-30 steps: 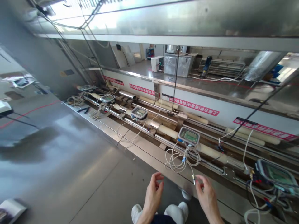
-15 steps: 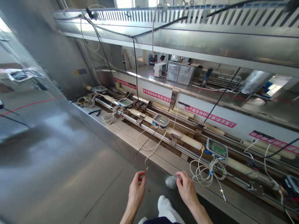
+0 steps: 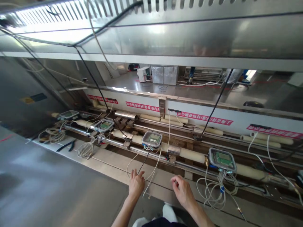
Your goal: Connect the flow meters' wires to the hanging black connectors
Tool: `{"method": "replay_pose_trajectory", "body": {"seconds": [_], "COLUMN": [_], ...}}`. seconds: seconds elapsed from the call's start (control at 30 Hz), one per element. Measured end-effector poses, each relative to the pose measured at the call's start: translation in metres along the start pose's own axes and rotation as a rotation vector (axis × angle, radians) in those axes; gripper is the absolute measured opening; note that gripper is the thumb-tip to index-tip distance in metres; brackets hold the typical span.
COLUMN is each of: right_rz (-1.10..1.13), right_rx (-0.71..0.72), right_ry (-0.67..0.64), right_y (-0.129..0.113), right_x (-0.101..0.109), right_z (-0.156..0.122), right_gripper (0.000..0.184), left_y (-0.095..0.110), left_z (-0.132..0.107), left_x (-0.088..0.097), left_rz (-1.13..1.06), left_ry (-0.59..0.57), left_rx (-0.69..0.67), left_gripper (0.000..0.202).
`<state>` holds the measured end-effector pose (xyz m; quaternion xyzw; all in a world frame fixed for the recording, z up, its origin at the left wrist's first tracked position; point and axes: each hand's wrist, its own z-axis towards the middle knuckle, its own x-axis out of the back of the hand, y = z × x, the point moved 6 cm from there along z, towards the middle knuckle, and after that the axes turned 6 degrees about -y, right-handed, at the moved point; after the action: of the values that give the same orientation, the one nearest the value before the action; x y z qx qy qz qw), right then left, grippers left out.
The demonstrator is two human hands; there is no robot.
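My left hand [image 3: 136, 184] reaches to the thin black and white wires [image 3: 151, 165] that hang from a clear-lidded meter [image 3: 152, 139] on the pipe line; its fingers curl around the wires at the steel ledge. A little to the right, my right hand [image 3: 181, 189] hovers over the ledge with fingers loosely bent and nothing visible in it. A second meter [image 3: 222, 159] sits further right, with a coil of white cable [image 3: 216, 192] below it.
More meters [image 3: 103, 125] [image 3: 68, 114] line the cream-insulated pipe [image 3: 191, 155] to the left, with cable coils [image 3: 85, 149] [image 3: 51, 135] and black pliers [image 3: 66, 145] on the steel ledge. A steel hood [image 3: 180, 34] hangs overhead. My white shoe [image 3: 169, 211] shows below.
The view has shifted left along the line and closer. Both hands moved up and forward to the ledge; my left hand now reaches the hanging wires under the middle meter.
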<state>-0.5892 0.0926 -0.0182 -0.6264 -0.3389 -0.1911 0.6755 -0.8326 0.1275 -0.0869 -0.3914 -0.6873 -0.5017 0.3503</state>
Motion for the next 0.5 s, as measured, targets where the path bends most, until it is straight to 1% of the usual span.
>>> {"method": "replay_pose_trajectory", "body": {"seconds": [0.07,0.13,0.17,0.23,0.3,0.37,0.43,0.5], "right_rz": [0.019,0.054,0.081,0.165,0.316,0.539,0.765,0.849], "right_rx": [-0.044,-0.102,-0.139,-0.216,-0.277,-0.297,-0.280,-0.272], "right_ry": [0.024,0.061,0.085,0.138,0.187,0.222,0.234,0.204], "right_y": [0.007,0.013,0.014,0.012,-0.001,-0.022,-0.048,-0.072], "right_x": [0.001,0.001,0.000,-0.005,-0.016,-0.034,-0.056,-0.073], "right_z": [0.006,0.009,0.010,0.012,0.015,0.022,0.032,0.043], "right_gripper": [0.022,0.021,0.021,0.021,0.022,0.028,0.042,0.058], "left_y": [-0.005,-0.005,-0.001,0.013,0.034,0.053,0.065,0.072], "left_z": [0.020,0.036,0.042,0.052,0.058,0.060,0.059,0.056], "left_x": [-0.004,-0.001,0.003,0.014,0.028,0.044,0.060,0.071], "left_rz": [0.020,0.009,-0.005,-0.111,-0.368,-0.624,-0.760,-0.798], "left_ry": [-0.099,-0.149,-0.162,-0.206,-0.290,-0.353,-0.383,-0.410], "left_rx": [0.014,-0.019,-0.054,-0.156,-0.289,-0.402,-0.453,-0.491], "left_gripper": [0.033,0.034,0.036,0.037,0.035,0.039,0.044,0.046]}}
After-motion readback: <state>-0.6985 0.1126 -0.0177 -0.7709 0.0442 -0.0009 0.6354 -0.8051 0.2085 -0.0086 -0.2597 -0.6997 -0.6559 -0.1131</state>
